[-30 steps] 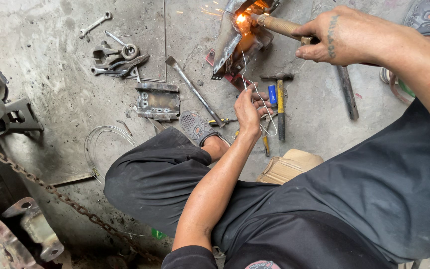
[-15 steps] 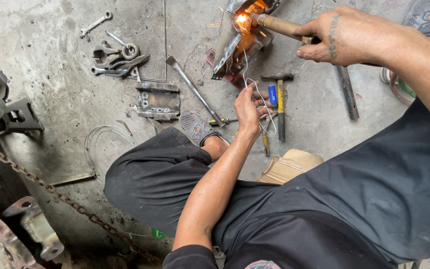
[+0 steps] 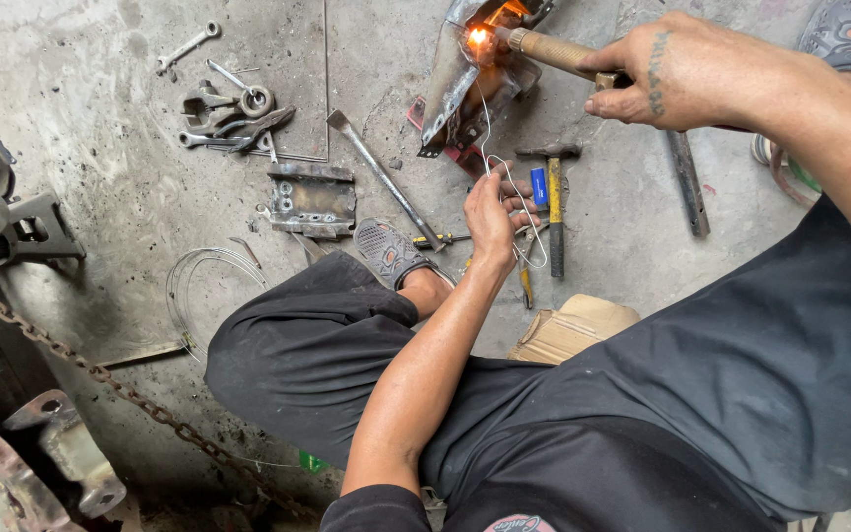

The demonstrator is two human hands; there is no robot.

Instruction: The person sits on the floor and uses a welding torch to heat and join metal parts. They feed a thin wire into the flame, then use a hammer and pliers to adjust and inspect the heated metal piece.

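Nothing much has shifted since the earlier frames; both hands hold their places. At far left lie wrenches (image 3: 233, 113), with a chain (image 3: 100, 379) running near-left, its lower end lost in shadow. Left hand (image 3: 494, 212) pinches a thin wire (image 3: 490, 138), fingers closed on it; the wire rises to the glowing metal piece (image 3: 465, 84), partly cut off at the top edge. A hammer (image 3: 554, 197) lies just beside. Right hand (image 3: 682, 74) clamps the torch (image 3: 554, 49), its handle hidden.
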